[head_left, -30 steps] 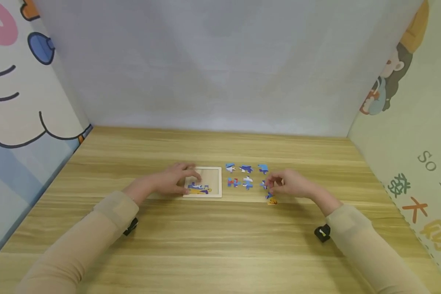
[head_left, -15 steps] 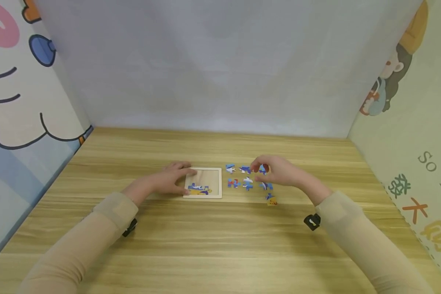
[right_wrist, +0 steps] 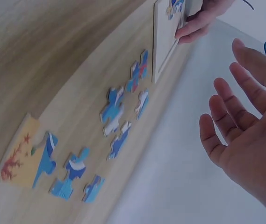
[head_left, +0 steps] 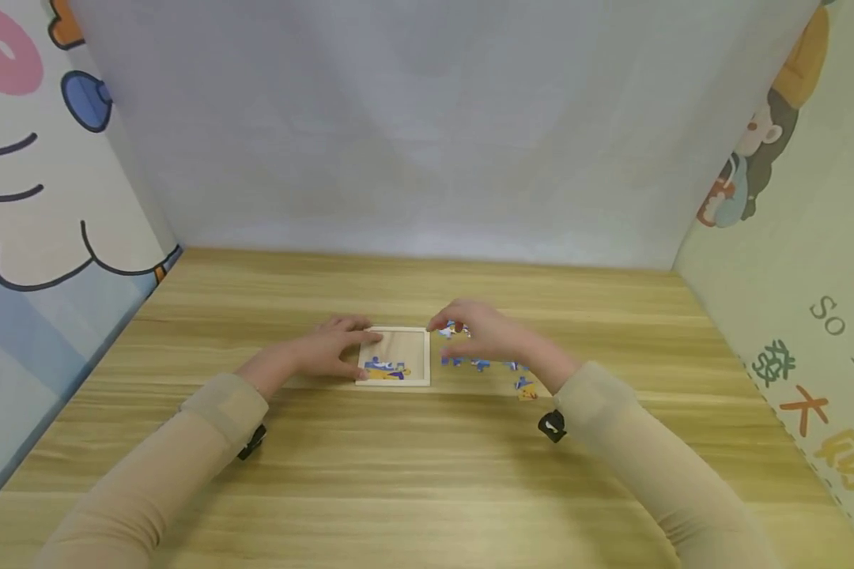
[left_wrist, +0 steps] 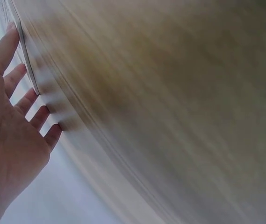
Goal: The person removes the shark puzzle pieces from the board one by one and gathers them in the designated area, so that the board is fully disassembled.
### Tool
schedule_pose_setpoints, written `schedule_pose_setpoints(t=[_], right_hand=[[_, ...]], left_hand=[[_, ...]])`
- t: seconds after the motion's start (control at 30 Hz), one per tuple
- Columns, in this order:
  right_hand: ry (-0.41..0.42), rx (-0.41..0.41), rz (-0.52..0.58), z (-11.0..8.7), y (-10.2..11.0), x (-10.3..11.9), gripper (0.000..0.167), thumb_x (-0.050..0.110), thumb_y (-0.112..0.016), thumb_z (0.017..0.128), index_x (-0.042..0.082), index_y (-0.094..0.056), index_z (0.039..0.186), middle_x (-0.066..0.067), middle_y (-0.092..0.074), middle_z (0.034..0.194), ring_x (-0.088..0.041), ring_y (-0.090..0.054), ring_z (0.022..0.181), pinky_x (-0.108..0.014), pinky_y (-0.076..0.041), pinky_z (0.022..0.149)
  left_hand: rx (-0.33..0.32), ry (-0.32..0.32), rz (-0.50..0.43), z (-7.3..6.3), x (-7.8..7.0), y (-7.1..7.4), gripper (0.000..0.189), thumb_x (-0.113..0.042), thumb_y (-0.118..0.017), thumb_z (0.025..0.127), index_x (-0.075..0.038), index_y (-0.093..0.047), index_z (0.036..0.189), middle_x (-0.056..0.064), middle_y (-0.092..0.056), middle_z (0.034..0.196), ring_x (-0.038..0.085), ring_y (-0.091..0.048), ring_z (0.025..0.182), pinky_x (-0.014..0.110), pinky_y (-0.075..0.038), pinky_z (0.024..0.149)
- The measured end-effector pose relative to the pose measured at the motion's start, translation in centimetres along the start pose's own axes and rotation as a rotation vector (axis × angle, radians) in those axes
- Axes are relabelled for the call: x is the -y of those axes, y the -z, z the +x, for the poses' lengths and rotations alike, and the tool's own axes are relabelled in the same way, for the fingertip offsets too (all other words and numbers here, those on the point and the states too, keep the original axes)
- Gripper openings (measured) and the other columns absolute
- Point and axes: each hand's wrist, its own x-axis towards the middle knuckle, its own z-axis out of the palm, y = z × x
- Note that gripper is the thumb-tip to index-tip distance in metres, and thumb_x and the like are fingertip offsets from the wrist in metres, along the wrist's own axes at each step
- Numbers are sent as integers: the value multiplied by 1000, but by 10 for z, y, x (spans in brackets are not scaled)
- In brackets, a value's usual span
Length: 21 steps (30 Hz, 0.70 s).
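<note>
A shallow wooden puzzle tray (head_left: 427,362) lies on the table, with joined yellow and blue puzzle pieces (head_left: 391,371) along its near left part. My left hand (head_left: 326,348) rests at the tray's left edge, thumb at the near corner and fingers over the far one. In the left wrist view the fingertips touch the tray's rim (left_wrist: 26,58). My right hand (head_left: 487,333) hovers over the loose pieces just right of the tray, fingers spread and holding nothing. Beneath it, several blue pieces are partly hidden; the right wrist view shows a blue and white piece (right_wrist: 111,112) plainly.
A sandy piece with red coral (right_wrist: 18,156) is the loose piece nearest the person. The wood-grain table (head_left: 398,474) meets a pale backdrop (head_left: 427,158) behind. Printed panels stand left and right. A black wrist device (head_left: 552,426) sits under the right sleeve.
My right hand has moved left from the rightmost loose pieces to beside the tray, and its fingers have spread. My left hand stays at the tray's edge, its fingers drawn back slightly.
</note>
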Motion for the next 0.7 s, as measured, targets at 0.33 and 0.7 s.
schedule_pose_setpoints(t=[0.33, 0.7], right_hand=[[-5, 56, 51, 30, -34, -5, 41, 19, -73, 84, 13, -62, 122, -6, -55, 123, -27, -55, 106, -38, -48, 89], [-7, 136, -43, 48, -55, -7, 39, 24, -73, 83, 16, -64, 121, -9, -53, 127, -23, -47, 117, -39, -40, 99]], left_hand=[[18, 20, -3, 1, -1, 0, 72, -47, -64, 87, -18, -36, 147, 14, -23, 154, 40, -17, 140, 64, -16, 109], [21, 17, 0, 1, 0, 0, 73, -50, -62, 86, -20, -35, 147, 13, -22, 154, 40, -17, 140, 64, -15, 109]])
